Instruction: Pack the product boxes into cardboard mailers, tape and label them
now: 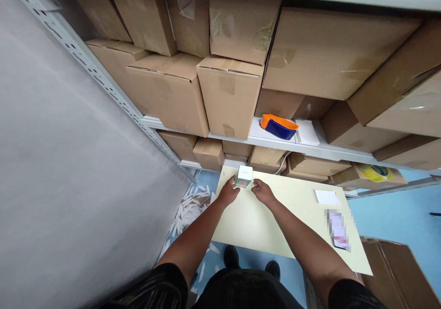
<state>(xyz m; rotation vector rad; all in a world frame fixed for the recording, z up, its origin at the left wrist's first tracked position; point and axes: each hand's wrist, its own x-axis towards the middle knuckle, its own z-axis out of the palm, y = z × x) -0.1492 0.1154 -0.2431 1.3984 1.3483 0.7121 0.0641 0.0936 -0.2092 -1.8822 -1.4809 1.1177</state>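
A small white and green box (244,175) stands upright near the far edge of the pale yellow table (255,221). At its left side is my left hand (229,192), thumb and fingers apart; the fingertips reach the box's edge, and whether they press on it I cannot tell. On the other side my right hand (263,192) has its fingers apart and bent toward the box, with a narrow gap between them. No object shows in my right hand.
A white pad (327,197) and a blurred phone (338,228) lie on the table's right side. Shelves of cardboard boxes (229,97) rise behind, with an orange and blue tray-like object (279,126) on one. White paper scraps (191,210) litter the floor at left. An open carton (396,272) stands at right.
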